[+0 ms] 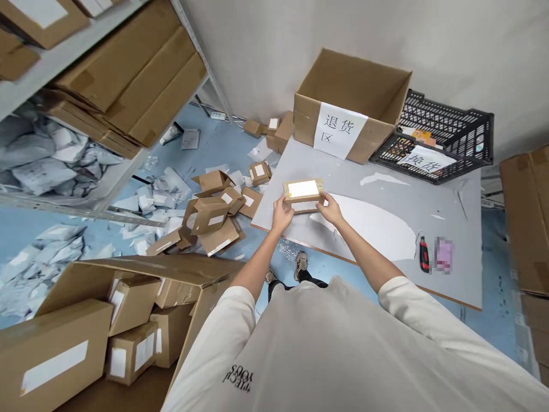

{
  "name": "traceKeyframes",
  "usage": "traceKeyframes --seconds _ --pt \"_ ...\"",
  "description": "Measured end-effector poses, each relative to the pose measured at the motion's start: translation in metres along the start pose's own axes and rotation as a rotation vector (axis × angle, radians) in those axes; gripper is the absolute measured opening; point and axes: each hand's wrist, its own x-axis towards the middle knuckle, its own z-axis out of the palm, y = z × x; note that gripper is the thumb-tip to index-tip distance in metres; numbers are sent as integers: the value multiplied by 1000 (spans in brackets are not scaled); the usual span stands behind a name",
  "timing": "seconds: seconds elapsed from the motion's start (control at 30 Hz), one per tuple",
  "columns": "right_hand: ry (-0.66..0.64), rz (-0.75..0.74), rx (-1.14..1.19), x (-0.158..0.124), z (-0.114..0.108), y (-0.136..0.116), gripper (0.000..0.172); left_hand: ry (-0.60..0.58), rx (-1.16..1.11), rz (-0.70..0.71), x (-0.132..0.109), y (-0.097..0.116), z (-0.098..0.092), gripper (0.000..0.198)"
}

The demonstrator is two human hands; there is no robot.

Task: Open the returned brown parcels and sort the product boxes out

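Observation:
A small brown cardboard box (302, 200) with a white label on top is held between my two hands over the near left part of the table (454, 229). My left hand (282, 215) grips its left end, while the fingers of my right hand (330, 208) close on the right end. Under my right forearm lies a large white sheet (377, 229). Farther right on the tabletop rest a red and black box cutter (424, 255) and a blurred pink item (444, 254).
At the table's back stand a large open carton (309, 120) with a paper sign and a black plastic crate (446, 131). Small boxes (212, 214) and grey mailer bags litter the floor to the left. A big carton of boxes (210, 277) stands near my left side, below a loaded shelf (128, 177).

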Motion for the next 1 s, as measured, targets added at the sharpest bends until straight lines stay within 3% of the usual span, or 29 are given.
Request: traceKeyframes --seconds 0.1,0.23,0.33,0.4,0.5,0.63,0.77,1.0 --pt "6 46 -20 -1 -7 21 57 -55 43 -40 1 -7 13 70" --pt "28 65 -96 -1 -8 28 49 -84 149 -56 0 -11 13 66" --pt "78 -4 -149 6 2 12 46 -64 166 -34 -4 -8 -2 65" --pt "52 -86 -151 13 18 -7 43 -22 177 -26 -10 -4 -23 63" --pt "-63 -228 -116 17 61 -45 39 84 198 -17 -28 -3 -72 61" --pt "-266 -404 -26 -6 145 -101 34 308 223 -12 -75 -12 -158 58" --pt "-502 -517 -7 -62 234 -150 29 531 196 -96 -143 -37 -238 55" --pt "-802 -590 -43 -192 374 -205 30 775 44 -180 -279 -101 -349 51"
